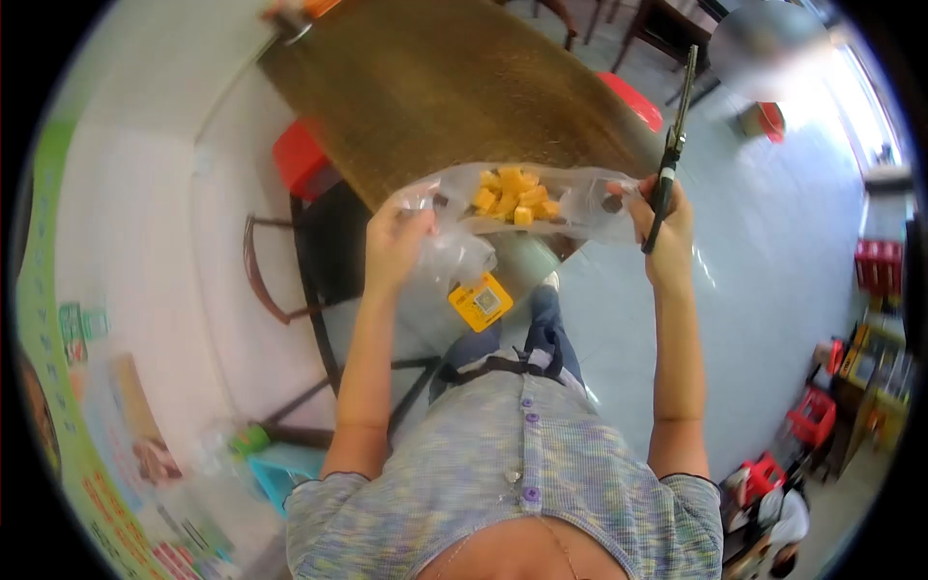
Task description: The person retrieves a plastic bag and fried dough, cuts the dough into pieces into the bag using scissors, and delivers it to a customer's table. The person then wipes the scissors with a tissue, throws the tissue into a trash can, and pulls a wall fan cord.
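Note:
A clear plastic bag [585, 198] is stretched between my two hands, with yellow-orange chunks [514, 196] inside it. My left hand [398, 232] is closed on the bag's left side. At the right side my right hand [667, 217] grips the bag's edge and also holds a dark-handled metal tool [669, 155], which points up and away. What kind of tool it is, I cannot tell for sure. Below the bag, near my left hand, hangs a yellow-orange square tag [480, 302] with a printed code.
A brown wooden table [435, 87] lies just beyond the bag. Red stools [302, 159] and a dark chair [338, 242] stand at its left. A bucket [764, 121] is on the floor at the upper right. People [778, 517] are at the lower right.

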A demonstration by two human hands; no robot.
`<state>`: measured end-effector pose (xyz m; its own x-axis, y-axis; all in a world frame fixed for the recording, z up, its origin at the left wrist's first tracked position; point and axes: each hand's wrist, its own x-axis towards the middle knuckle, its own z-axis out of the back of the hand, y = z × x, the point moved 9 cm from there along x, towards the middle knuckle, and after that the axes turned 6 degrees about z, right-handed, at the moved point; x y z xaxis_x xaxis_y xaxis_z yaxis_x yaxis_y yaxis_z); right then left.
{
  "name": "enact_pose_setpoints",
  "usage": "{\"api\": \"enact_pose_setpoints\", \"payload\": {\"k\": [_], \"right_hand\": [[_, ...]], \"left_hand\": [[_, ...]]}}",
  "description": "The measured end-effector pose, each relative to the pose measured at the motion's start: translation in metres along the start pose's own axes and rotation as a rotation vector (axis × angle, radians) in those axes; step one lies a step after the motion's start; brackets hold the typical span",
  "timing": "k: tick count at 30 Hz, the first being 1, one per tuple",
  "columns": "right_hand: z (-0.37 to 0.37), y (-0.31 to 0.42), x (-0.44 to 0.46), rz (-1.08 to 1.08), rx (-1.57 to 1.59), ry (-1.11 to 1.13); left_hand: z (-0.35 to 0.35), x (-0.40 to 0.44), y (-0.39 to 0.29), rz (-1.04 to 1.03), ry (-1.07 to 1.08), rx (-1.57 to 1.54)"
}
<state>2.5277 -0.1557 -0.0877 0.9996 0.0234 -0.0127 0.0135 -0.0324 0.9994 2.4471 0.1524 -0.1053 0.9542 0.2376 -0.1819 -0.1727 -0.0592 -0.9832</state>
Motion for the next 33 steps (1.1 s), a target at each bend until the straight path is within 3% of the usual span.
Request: {"api": "enact_pose_setpoints", "payload": {"k": [5, 9, 11, 15, 18, 25, 26, 29, 33], "right_hand": [[0.063, 0.030, -0.086, 0.003, -0.057, -0.332], [0.098, 0.043, -0.185, 0.071, 0.026, -0.477], [0.102, 0.038, -0.240, 0.080, 0.116, -0.577], [0.139, 0.000, -0.338, -0.130, 0.201, -0.758], [0.193, -0.007, -0.412, -0.082, 0.280, -0.991], [0.310, -0.041, -0.607, 0.013, 0.302, -1.371], [0.241, -0.067, -0.530, 0.047, 0.304, -1.477], [0.159, -0.086, -0.464, 0.178, 0.226, -1.654], [0.149, -0.083, -0.454, 0.334, 0.136, -1.854]], "left_hand": [[-0.050, -0.022, -0.025, -0.059, 0.205, 0.058], [-0.126, -0.065, -0.043, -0.167, 0.578, 0.251], [-0.187, -0.119, -0.049, -0.249, 0.820, 0.398], [-0.310, -0.248, -0.015, -0.387, 1.318, 0.669], [-0.378, -0.334, 0.003, -0.682, 1.446, 0.628], [-0.485, -0.541, 0.074, -0.795, 1.772, 1.152], [-0.442, -0.437, 0.087, -0.777, 1.807, 0.979], [-0.388, -0.319, 0.122, -0.757, 1.829, 0.633], [-0.399, -0.269, 0.181, -0.628, 2.119, 0.632]]}}
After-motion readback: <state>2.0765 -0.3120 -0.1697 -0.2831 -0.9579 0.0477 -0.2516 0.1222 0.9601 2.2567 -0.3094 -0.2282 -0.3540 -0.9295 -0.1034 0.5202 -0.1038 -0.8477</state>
